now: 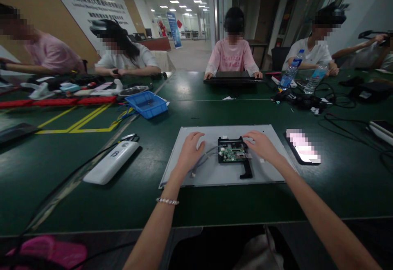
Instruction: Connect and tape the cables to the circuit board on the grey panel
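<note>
A flat grey panel (208, 176) lies on the table in front of me. On it rests a black plastic bracket (246, 171) carrying a green circuit board (231, 154), with thin grey wires (206, 155) running from its left side. My left hand (190, 149) hovers over the panel's left part, fingers and thumb apart, holding nothing; it is nearest the wires. Close by the bracket's upper right corner is my right hand (260, 144), its fingers stretched out and thumb apart. Whether those fingertips touch the bracket I cannot tell.
Left of the panel lies a white power bank (112, 163) with a cable; a phone (302, 146) lies to the right. Farther off are a blue tray (147, 104), water bottles (291, 69) and tangled black cables (302, 97). Opposite, a person (231, 55) holds a dark panel (233, 77).
</note>
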The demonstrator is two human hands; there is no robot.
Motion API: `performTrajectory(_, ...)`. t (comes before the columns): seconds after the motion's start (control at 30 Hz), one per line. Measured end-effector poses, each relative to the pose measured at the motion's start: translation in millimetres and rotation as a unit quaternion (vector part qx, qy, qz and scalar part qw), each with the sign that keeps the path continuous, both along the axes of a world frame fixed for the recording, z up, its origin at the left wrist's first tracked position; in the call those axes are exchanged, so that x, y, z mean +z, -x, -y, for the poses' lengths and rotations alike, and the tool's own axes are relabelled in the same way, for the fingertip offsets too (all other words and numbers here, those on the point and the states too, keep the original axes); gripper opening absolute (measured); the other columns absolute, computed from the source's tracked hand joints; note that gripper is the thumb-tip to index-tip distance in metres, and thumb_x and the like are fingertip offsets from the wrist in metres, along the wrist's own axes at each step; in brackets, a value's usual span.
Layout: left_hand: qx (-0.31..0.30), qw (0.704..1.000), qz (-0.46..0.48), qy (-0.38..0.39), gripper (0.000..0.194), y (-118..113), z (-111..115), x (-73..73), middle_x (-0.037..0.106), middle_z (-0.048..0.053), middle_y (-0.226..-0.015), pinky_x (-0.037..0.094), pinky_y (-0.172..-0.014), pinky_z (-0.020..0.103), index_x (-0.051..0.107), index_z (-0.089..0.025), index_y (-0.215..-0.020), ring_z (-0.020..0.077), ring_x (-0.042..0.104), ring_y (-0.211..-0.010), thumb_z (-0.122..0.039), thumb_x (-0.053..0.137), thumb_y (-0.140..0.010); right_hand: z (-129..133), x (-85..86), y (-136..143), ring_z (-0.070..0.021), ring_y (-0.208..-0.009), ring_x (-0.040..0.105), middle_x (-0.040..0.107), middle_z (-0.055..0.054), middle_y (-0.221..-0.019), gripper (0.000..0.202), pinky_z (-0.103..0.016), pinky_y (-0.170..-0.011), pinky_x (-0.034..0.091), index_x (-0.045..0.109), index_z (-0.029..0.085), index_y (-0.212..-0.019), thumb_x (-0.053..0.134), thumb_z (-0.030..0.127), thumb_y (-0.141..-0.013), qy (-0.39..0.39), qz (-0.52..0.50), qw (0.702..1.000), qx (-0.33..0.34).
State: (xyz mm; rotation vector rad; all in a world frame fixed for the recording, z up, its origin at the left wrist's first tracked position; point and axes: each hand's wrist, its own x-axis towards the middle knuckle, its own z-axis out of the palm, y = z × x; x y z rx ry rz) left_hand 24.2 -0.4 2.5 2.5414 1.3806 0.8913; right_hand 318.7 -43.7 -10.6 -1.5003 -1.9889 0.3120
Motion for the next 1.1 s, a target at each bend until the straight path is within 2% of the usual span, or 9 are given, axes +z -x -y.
performTrajectory(0.17,-0.16,0.984,-0.075,0.032,0.044,-19,20,7.9,0.044,0.007,-0.137,0.028,-0.108,0.04,0.042,-0.022,-0.13,0.0205,0.032,-0.131,-0.037,0.047,-0.089,-38,6.0,29,-0.0213,-0.103,0.057,0.065,-0.008,-0.108,0.025,-0.034,-0.092,0.041,0.065,0.019,-0.106,0.053,0.025,-0.085,0.006,0.06,0.995,0.075)
performTrajectory(0.27,-0.213,0.969,-0.113,0.047,0.051,-25,26,5.7,0.043,0.007,-0.138,0.025,-0.109,0.043,0.04,-0.023,-0.132,0.0216,0.034,-0.131,-0.042,0.051,-0.087,-53,4.2,43,-0.0203,-0.103,0.057,0.066,-0.008,-0.108,0.025,-0.031,-0.091,0.04,0.066,0.019,-0.105,0.054,0.027,-0.085,0.02,0.092,0.991,0.096)
performTrajectory(0.37,-0.225,0.963,-0.136,0.052,0.055,-27,27,0.6,0.044,0.009,-0.138,0.024,-0.108,0.045,0.042,-0.022,-0.131,0.0244,0.038,-0.128,-0.045,0.055,-0.083,-58,3.6,53,-0.0188,-0.101,0.058,0.067,-0.007,-0.104,0.022,-0.027,-0.089,0.04,0.068,0.019,-0.101,0.052,0.025,-0.086,0.034,0.129,0.986,0.1)
performTrajectory(0.5,-0.24,0.96,-0.131,0.057,0.05,-28,25,-3.0,0.046,0.009,-0.135,0.031,-0.105,0.041,0.044,-0.02,-0.127,0.0241,0.043,-0.123,-0.04,0.057,-0.083,-56,7.4,60,-0.018,-0.097,0.059,0.068,-0.006,-0.1,0.022,-0.025,-0.085,0.04,0.069,0.02,-0.097,0.049,0.022,-0.088,0.035,0.169,0.982,0.077)
performTrajectory(0.7,-0.238,0.961,-0.124,0.068,0.049,-28,26,-2.6,0.046,0.009,-0.135,0.034,-0.104,0.041,0.044,-0.02,-0.127,0.0241,0.044,-0.123,-0.035,0.057,-0.083,-52,13.3,50,-0.0191,-0.098,0.057,0.066,-0.009,-0.102,0.024,-0.026,-0.082,0.04,0.067,0.018,-0.099,0.044,0.022,-0.091,-0.004,0.206,0.979,0.01)
performTrajectory(0.8,-0.236,0.962,-0.121,0.07,0.05,-28,26,-2.8,0.045,0.008,-0.136,0.034,-0.104,0.041,0.043,-0.021,-0.128,0.0244,0.044,-0.123,-0.034,0.057,-0.082,-54,10.1,45,-0.0204,-0.1,0.057,0.066,-0.01,-0.101,0.025,-0.027,-0.083,0.041,0.068,0.017,-0.097,0.044,0.019,-0.09,0.013,0.225,0.974,0.009)
performTrajectory(0.93,-0.234,0.961,-0.125,0.076,0.05,-27,26,-2.0,0.044,0.008,-0.137,0.033,-0.105,0.042,0.043,-0.021,-0.128,0.0248,0.043,-0.124,-0.035,0.056,-0.082,-57,6.6,41,-0.019,-0.103,0.057,0.066,-0.009,-0.107,0.027,-0.028,-0.088,0.041,0.066,0.017,-0.103,0.045,0.016,-0.088,0.038,0.185,0.981,0.037)
performTrajectory(1.1,-0.234,0.96,-0.128,0.083,0.049,-27,27,0.4,0.044,0.008,-0.137,0.033,-0.105,0.041,0.043,-0.021,-0.129,0.0245,0.043,-0.124,-0.035,0.055,-0.083,-42,11.2,20,-0.0185,-0.101,0.058,0.066,-0.008,-0.106,0.027,-0.031,-0.09,0.041,0.066,0.017,-0.101,0.047,0.013,-0.083,0.033,0.091,0.995,0.013)
